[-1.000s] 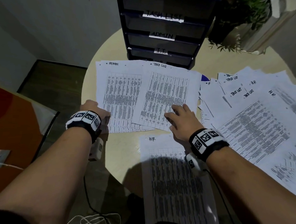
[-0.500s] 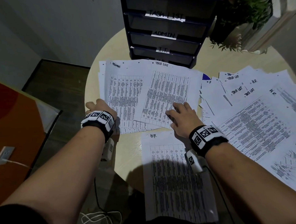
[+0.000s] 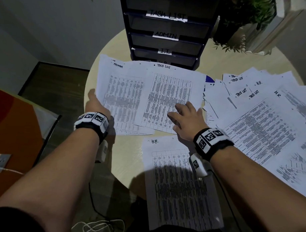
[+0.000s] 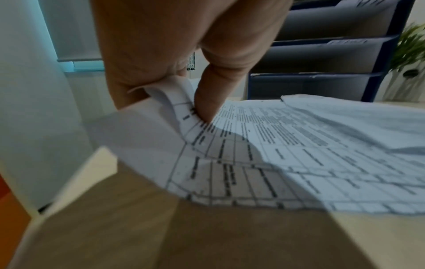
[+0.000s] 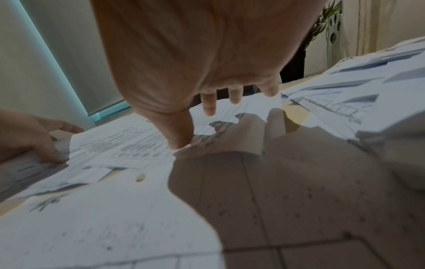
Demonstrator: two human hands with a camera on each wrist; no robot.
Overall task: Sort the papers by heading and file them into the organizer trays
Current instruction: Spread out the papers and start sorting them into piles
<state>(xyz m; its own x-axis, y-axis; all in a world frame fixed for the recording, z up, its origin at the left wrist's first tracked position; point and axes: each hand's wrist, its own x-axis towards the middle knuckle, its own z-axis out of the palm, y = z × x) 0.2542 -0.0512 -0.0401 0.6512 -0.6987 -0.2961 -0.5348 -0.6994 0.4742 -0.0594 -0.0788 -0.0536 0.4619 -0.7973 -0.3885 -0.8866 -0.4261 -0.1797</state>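
On the table (image 3: pixel 130 153), the ADMIN sheet's (image 3: pixel 121 97) left edge is pinched by the left hand (image 3: pixel 95 105); the TASK LIST sheet (image 3: pixel 168 99) is pressed under the right hand's (image 3: pixel 186 120) flat, spread grip.

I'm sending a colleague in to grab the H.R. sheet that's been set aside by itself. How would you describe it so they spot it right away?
Start at the black organizer trays at the back of the round table and come straight toward the near edge. The H.R. sheet lies alone there, overhanging the edge, just nearer than the right hand. Unlike the overlapping ADMIN and TASK LIST piles, nothing covers it.
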